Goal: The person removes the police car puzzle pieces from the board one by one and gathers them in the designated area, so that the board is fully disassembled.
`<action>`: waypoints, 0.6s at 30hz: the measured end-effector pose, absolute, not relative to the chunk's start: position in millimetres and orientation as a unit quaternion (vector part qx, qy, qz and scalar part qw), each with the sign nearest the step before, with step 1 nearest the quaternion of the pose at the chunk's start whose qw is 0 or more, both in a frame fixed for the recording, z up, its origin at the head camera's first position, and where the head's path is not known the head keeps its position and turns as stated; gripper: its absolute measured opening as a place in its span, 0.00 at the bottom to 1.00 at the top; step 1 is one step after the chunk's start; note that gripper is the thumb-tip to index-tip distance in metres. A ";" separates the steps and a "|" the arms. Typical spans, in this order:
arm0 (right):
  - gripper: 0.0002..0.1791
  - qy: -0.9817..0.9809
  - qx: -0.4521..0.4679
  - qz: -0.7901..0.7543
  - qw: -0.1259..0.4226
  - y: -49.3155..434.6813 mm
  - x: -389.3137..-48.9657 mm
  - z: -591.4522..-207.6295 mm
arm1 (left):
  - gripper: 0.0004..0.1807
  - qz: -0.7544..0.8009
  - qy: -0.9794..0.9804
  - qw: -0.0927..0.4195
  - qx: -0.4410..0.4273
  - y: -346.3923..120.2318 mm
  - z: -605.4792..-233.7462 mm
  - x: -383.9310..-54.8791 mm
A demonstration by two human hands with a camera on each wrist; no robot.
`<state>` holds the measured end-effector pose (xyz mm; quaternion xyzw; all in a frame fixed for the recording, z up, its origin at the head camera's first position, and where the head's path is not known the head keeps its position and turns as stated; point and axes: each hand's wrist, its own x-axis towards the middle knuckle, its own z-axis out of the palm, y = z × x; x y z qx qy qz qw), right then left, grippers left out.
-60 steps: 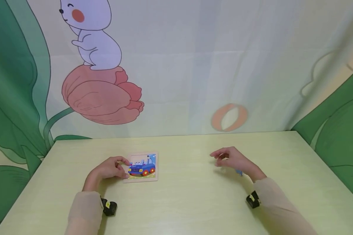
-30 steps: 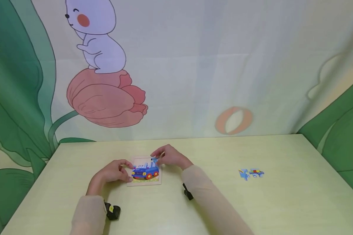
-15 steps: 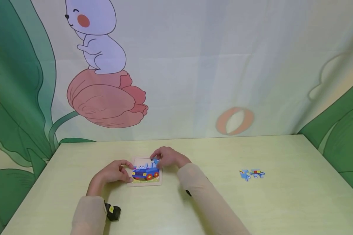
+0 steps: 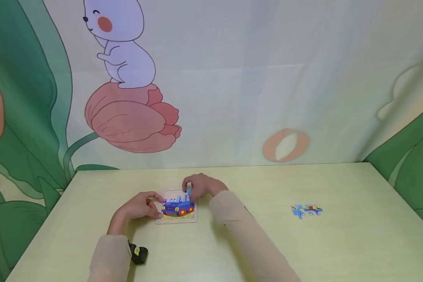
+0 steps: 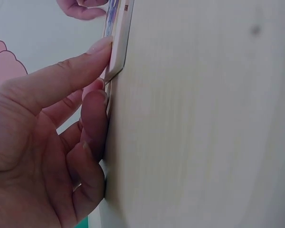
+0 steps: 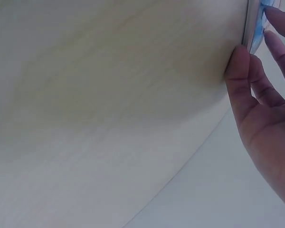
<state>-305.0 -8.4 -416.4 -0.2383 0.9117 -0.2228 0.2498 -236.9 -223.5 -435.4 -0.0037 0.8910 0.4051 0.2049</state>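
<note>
A square jigsaw puzzle board point(image 4: 176, 221) with a blue car picture lies flat on the table, left of centre. My left hand point(image 4: 138, 206) holds its left side, thumb near the front corner and index finger farther up. In the left wrist view, the thumb presses on the board's pale frame point(image 5: 119, 53), with the other fingers curled beside it. At the upper right corner of the picture, my right hand point(image 4: 203, 185) pinches a blue puzzle piece point(image 4: 188, 192), partly hidden by the fingers. The right wrist view shows fingertips on the blue surface point(image 6: 258, 34), other fingers against the board's edge.
Two loose puzzle pieces, one light blue point(image 4: 297, 211) and one with red and yellow point(image 4: 313, 209), lie side by side on the right of the pale wooden table point(image 4: 253, 235). A printed curtain point(image 4: 211, 98) hangs behind the table's far edge.
My right hand came from the right side of the table to the board's upper right corner with the piece, and its fingers have since shifted slightly there. The left hand stays on the board.
</note>
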 end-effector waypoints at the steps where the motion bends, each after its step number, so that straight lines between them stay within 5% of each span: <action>1: 0.16 0.911 -0.239 -0.225 0.251 -8.0 -305.4 -417.0 | 0.22 0.405 0.891 0.206 -0.004 -223.0 -435.0 -236.9; 18: 0.18 0.904 -0.232 -0.228 0.278 -9.4 -309.6 -411.6 | 0.16 0.409 0.888 0.210 -0.007 -222.0 -431.8 -236.6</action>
